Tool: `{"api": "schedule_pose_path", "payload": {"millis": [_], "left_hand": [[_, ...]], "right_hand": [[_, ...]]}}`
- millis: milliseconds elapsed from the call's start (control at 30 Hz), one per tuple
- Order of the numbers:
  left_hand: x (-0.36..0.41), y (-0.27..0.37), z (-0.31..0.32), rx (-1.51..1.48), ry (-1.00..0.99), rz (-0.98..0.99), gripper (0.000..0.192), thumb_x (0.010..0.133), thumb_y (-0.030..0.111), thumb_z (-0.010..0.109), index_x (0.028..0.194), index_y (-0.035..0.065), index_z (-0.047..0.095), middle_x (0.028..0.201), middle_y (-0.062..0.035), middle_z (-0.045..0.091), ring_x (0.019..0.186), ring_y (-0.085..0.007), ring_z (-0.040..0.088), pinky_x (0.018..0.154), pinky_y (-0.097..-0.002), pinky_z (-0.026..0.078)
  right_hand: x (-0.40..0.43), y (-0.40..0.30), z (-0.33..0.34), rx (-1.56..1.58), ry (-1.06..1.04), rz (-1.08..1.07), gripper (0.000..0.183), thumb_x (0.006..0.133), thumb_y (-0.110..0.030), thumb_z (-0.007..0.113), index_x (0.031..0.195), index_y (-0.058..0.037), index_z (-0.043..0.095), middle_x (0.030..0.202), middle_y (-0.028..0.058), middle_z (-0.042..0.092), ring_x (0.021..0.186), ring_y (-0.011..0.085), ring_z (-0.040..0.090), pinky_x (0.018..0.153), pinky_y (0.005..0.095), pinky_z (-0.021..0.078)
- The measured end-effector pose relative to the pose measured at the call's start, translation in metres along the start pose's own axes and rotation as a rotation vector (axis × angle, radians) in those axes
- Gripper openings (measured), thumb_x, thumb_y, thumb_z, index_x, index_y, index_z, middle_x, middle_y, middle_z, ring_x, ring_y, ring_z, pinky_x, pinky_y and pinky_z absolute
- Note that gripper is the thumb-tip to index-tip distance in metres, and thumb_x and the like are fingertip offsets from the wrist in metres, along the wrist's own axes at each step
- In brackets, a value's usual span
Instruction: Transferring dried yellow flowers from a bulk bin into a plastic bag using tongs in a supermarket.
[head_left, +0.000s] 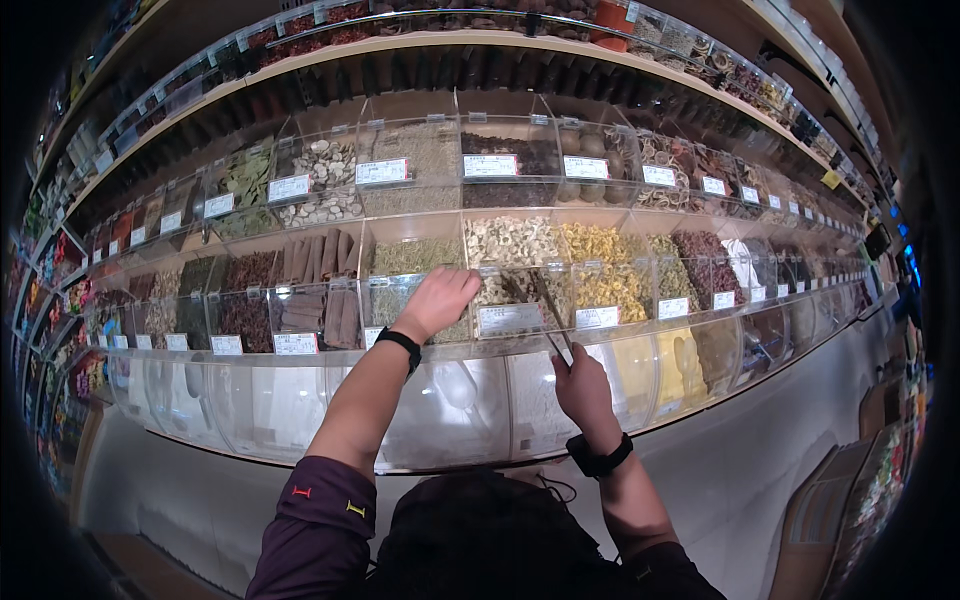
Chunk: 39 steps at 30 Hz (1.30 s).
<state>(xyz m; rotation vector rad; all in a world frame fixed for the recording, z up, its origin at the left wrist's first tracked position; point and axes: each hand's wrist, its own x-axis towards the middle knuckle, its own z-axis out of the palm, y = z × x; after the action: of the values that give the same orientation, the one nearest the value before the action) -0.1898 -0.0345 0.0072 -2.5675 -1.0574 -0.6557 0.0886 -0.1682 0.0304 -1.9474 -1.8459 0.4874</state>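
My left hand (440, 301) is at the front edge of a clear bin of pale dried pieces (510, 240), its fingertips near the lid's left corner; whether they grip it cannot be told. Metal tongs (553, 319) are in my right hand (587, 394), their arms pointing up and away in front of the same bin. The tong tips lie over its labelled front and look slightly apart. To the right of that bin is one of yellow dried flowers (600, 251). Behind my left hand is a bin of greenish seeds (412, 255).
Rolled bark sticks (322, 255) fill a bin at the left. A second row of bins, with whitish slices (324, 166) and brown seeds (416, 146), rises behind. Below, clear bins hold white powder (450, 405) and yellow meal (681, 364). A wooden shelf edge (480, 39) crosses above.
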Motion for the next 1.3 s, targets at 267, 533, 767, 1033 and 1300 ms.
{"api": "schedule_pose_path", "payload": {"millis": [267,533,767,1033,1300], "left_hand": [[0.002,0.004,-0.003,0.022,0.018,-0.003,0.02,0.088,0.01,0.056,0.107,0.0059,0.057,0.089,-0.0088,0.06,0.086,-0.0267,0.062,0.081,-0.0393,0.047],[0.002,0.004,0.0,-0.029,0.018,-0.029,0.018,0.087,0.008,0.055,0.105,0.0065,0.056,0.089,-0.0084,0.06,0.087,-0.0272,0.062,0.081,-0.0401,0.047],[0.001,0.005,-0.004,-0.005,0.043,-0.035,0.017,0.089,0.01,0.056,0.104,0.0062,0.057,0.09,-0.01,0.06,0.089,-0.0277,0.062,0.082,-0.0399,0.047],[0.002,0.005,-0.002,0.016,0.014,-0.028,0.023,0.085,0.007,0.056,0.108,0.0046,0.057,0.092,-0.0087,0.06,0.092,-0.0258,0.062,0.085,-0.0388,0.047],[-0.001,0.002,-0.004,-0.021,0.047,-0.039,0.016,0.089,0.008,0.055,0.104,0.0052,0.058,0.091,-0.0104,0.061,0.089,-0.029,0.062,0.083,-0.0403,0.048]], "right_hand": [[0.048,-0.013,0.044,0.028,0.024,-0.033,0.03,0.097,-0.025,0.06,0.108,0.0032,0.056,0.089,0.0287,0.069,0.084,0.0479,0.068,0.074,0.0575,0.054],[0.072,-0.01,0.058,0.129,0.122,-0.158,0.022,0.087,-0.013,0.062,0.103,0.0023,0.058,0.09,0.028,0.069,0.087,0.048,0.067,0.077,0.0572,0.0537],[0.057,-0.006,0.035,0.077,0.101,0.019,0.023,0.094,-0.019,0.059,0.101,0.0027,0.06,0.087,0.0291,0.068,0.085,0.0495,0.067,0.074,0.0587,0.0529],[0.059,-0.012,0.045,0.117,0.15,0.006,0.023,0.095,-0.02,0.058,0.103,0.0021,0.059,0.089,0.0295,0.069,0.086,0.0495,0.067,0.074,0.059,0.0527],[0.054,-0.013,0.035,0.125,0.048,-0.029,0.025,0.094,-0.017,0.06,0.11,0.0026,0.059,0.09,0.0302,0.068,0.088,0.0501,0.066,0.077,0.0583,0.0518]]}}
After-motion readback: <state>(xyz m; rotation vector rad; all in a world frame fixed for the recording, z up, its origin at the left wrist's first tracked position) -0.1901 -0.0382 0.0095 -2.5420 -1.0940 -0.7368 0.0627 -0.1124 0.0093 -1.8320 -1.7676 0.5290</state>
